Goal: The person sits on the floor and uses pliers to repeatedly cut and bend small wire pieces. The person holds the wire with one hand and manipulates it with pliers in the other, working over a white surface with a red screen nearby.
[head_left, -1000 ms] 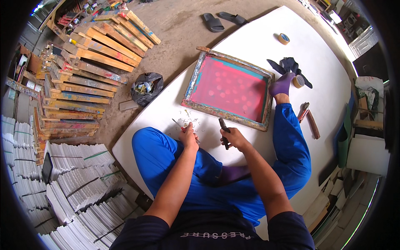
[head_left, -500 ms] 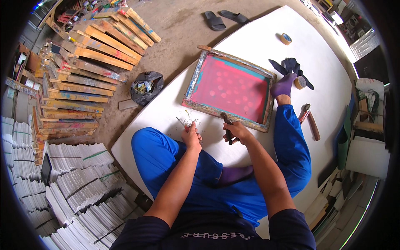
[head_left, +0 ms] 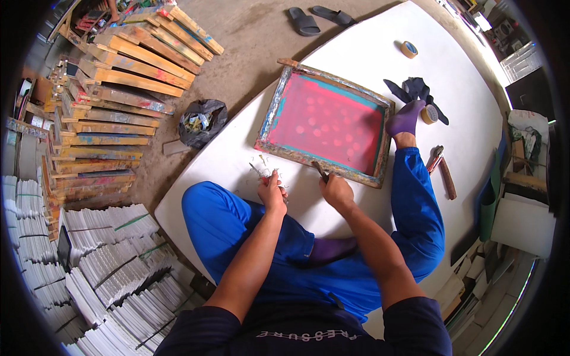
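Observation:
A wooden screen-printing frame point(head_left: 387, 139) with pink mesh point(head_left: 332, 118) and teal margins lies on a white board. My right hand point(head_left: 337, 192) is closed around a black pliers-like tool point(head_left: 321, 172), its tip at the frame's near rail. To the left, my left hand point(head_left: 272, 191) grips a slim tool with a grey shaft point(head_left: 255, 170) pointing up and left; its kind is unclear. Small thin bits, like bent staples point(head_left: 263, 160), are scattered by that hand. My purple-socked foot point(head_left: 405, 118) rests against the frame's right side.
On the white board point(head_left: 380, 44) are tape rolls point(head_left: 408, 49), a dark cloth point(head_left: 417, 89), red-handled pliers point(head_left: 436, 159) and a wooden-handled tool point(head_left: 448, 180). Leftward stand a black bag point(head_left: 203, 123), stacked wooden frames point(head_left: 122, 127) and bundled white sheets point(head_left: 113, 255). Sandals point(head_left: 304, 22) lie beyond.
My right hand has turned and its fingers have closed in around the black tool, whose lower handle is now hidden. My left hand has barely moved. The view has shifted slightly.

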The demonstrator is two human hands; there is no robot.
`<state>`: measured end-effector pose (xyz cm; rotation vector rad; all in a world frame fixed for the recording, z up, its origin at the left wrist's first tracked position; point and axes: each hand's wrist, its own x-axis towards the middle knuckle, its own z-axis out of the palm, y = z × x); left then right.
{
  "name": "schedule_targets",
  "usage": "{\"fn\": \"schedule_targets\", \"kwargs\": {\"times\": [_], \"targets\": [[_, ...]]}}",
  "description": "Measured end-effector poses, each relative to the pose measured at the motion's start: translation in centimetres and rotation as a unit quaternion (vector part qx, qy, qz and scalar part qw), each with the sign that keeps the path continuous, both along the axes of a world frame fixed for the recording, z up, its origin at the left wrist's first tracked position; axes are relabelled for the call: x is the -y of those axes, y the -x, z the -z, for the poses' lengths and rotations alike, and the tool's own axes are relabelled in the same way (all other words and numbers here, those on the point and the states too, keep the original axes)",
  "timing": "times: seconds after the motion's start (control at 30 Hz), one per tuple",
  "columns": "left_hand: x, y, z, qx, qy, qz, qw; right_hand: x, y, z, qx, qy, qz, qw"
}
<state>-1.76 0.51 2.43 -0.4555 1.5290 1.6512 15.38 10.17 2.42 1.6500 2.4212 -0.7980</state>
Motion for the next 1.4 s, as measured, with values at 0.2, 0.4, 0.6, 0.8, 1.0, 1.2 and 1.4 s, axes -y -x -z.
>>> {"fn": "schedule_targets", "kwargs": {"times": [0.2, 0.4, 0.6, 0.8, 1.0, 1.2, 1.4], "targets": [[0.4, -0.5, 0.2, -0.022, -0.005, 0.028, 0.999, 1.2, 0.8, -0.7, 0.024, -0.009, 0.049, 0.998], [1.6, -0.6, -0.2, 0.002, -0.032, 0.041, 0.999, 0.8, 0.9, -0.8, -0.013, -0.019, 0.059, 0.998], [1.7, -0.7, -0.5, 0.0, -0.034, 0.047, 0.998, -0.7, 1.2, -1.8, -0.055, 0.089, 0.076, 0.992], [1.4, -0.7, 0.1, 0.012, -0.04, 0.046, 0.998, 0.0, 0.6, -0.7, -0.025, -0.036, 0.018, 0.999], [1.3, -0.6, 0.4, 0.012, -0.03, 0.066, 0.997, 1.7, 0.4, 0.3, 0.024, -0.047, 0.022, 0.998], [1.7, -0.1, 0.1, 0.042, -0.03, 0.133, 0.99, 2.2, 0.1, -0.2, -0.035, -0.083, -0.034, 0.995], [1.9, -0.5, -0.1, 0.097, -0.087, 0.207, 0.97, 5.1, 0.9, -1.2, -0.063, -0.052, -0.129, 0.988]]}}
